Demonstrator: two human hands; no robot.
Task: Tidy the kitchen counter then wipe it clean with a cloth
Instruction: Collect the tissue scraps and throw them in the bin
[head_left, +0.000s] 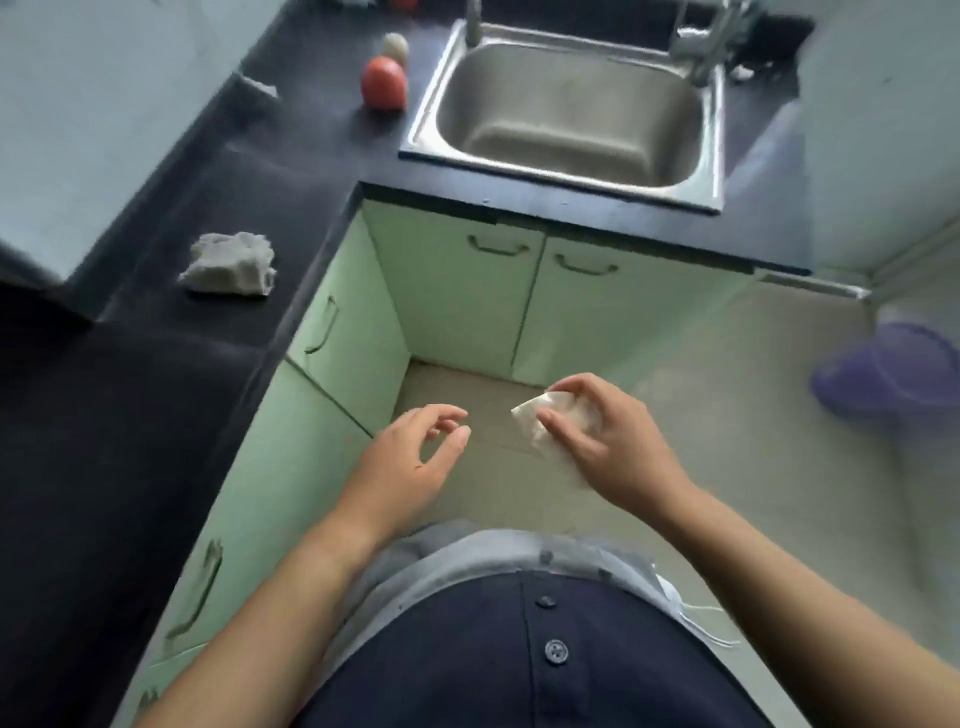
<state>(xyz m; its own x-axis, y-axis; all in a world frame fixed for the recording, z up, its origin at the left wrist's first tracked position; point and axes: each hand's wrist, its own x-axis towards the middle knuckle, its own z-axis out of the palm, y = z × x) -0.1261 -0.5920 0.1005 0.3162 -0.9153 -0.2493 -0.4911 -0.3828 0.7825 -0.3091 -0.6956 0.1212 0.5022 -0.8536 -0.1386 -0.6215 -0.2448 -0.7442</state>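
**Cloth in Hand, Counter Waiting**

Seen from above, in the corner of an L-shaped kitchen: right hand (605, 434) closed around a small white cloth (540, 421), one corner poking out between thumb and fingers, held in the air above the tiled floor (701, 415) and well clear of the black counter (171, 364). Left hand (415, 457) empty, fingers loosely curled and apart, just beside the right but not touching it or the cloth.

On the counter's left run, a crumpled grey-white rag (228, 264), alone on the dark surface. Farther back, near the sink's left rim, a red tomato (384, 83) with a pale round object (396, 47) just behind it; too blurred to name. Set into the counter's far run, a stainless-steel sink (457, 62), basin apparently bare, with taps at its back rim. Below the counter, pale green cabinet doors (457, 291), all shut. On the floor at right, a purple plastic basin (893, 374), contents not discernible through the blur.
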